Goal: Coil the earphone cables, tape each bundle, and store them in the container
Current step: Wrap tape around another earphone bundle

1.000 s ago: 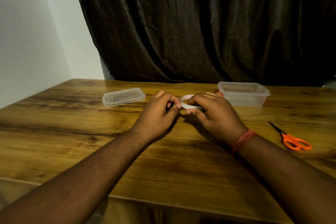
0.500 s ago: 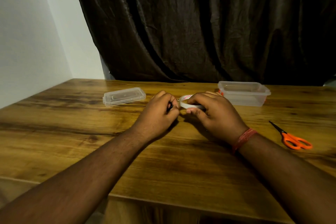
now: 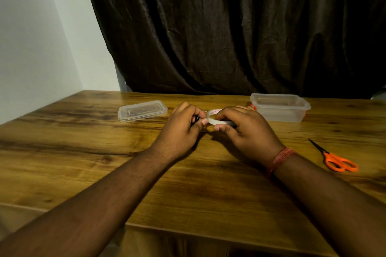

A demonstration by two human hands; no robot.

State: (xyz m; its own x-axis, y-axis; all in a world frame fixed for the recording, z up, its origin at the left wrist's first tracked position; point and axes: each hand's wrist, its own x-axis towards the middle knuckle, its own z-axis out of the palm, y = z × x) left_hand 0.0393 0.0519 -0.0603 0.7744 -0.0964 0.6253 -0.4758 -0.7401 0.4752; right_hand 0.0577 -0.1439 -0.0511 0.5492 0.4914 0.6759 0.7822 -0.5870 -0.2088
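Note:
My right hand [image 3: 244,131] grips a roll of clear tape [image 3: 216,118] over the middle of the wooden table [image 3: 83,152]. My left hand [image 3: 181,127] is curled round a dark earphone bundle [image 3: 196,120], mostly hidden inside the fist, and its thumb tip touches the edge of the tape roll. A clear plastic container [image 3: 279,107] stands open at the back right. Something orange-red [image 3: 253,107] shows at its left side; I cannot tell what it is.
The container's clear lid [image 3: 143,110] lies flat at the back left of my hands. Orange-handled scissors [image 3: 334,157] lie on the table at the right. A dark curtain [image 3: 229,27] hangs behind the table, a white wall [image 3: 31,37] at the left.
Both hands stay almost in place. My left thumb has come to rest against the tape roll's edge.

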